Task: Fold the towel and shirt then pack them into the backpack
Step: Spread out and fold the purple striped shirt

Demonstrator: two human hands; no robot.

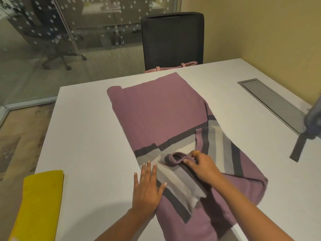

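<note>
The left hand [147, 188] lay flat at lower centre of the frame, fingers [148, 168] straight and slightly spread, pressing the striped edge of the shirt [161, 112] down, with its outer side on the white table [86, 127]. Just right of it, the right hand [201, 166] had thumb and fingertips curled in, pinching a rolled purple cuff [173, 158] of the shirt; a small ring showed on 1 finger.

The shirt's near end ran off the bottom edge of the frame, and both forearms covered parts of it. At the right edge a blurred grey-blue object [314, 122] was cut off, a dark strap [297, 148] trailing from it onto the table; I could not tell what it was.

The shirt was a soft mauve knit with dark grey, light grey and white bands, spread across the middle of the table. A yellow towel [40, 202], folded into a thick slab, lay at lower left, partly out of frame. A black mesh chair [172, 39] stood at upper centre with a pink bag [171, 67] on its seat.
</note>
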